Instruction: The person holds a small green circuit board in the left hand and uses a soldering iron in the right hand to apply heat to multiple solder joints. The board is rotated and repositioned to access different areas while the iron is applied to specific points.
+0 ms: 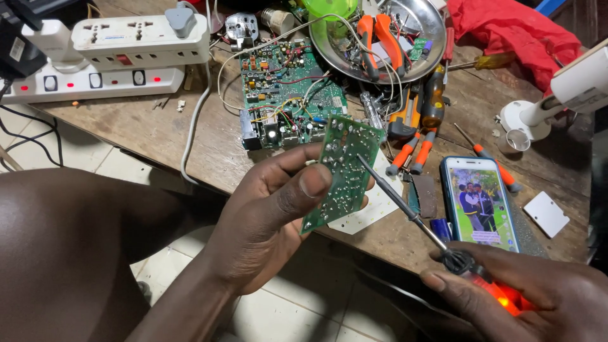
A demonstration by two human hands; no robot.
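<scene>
My left hand [272, 209] holds a small green circuit board [345, 168] upright, solder side toward me, thumb pressed on its face. My right hand [525, 297] grips a soldering iron [405, 202] by its handle, which glows red-orange. The iron's thin metal tip rests against the middle of the board. Both hands hover at the front edge of a worn wooden table [158, 126].
A larger green circuit board [288, 95] with wires lies behind. A steel bowl [386, 38] holds orange pliers. Two white power strips [114, 57] sit at left. A phone [478, 202] with lit screen, screwdrivers [434, 120], red cloth [513, 31] and a white lamp base [525, 120] are at right.
</scene>
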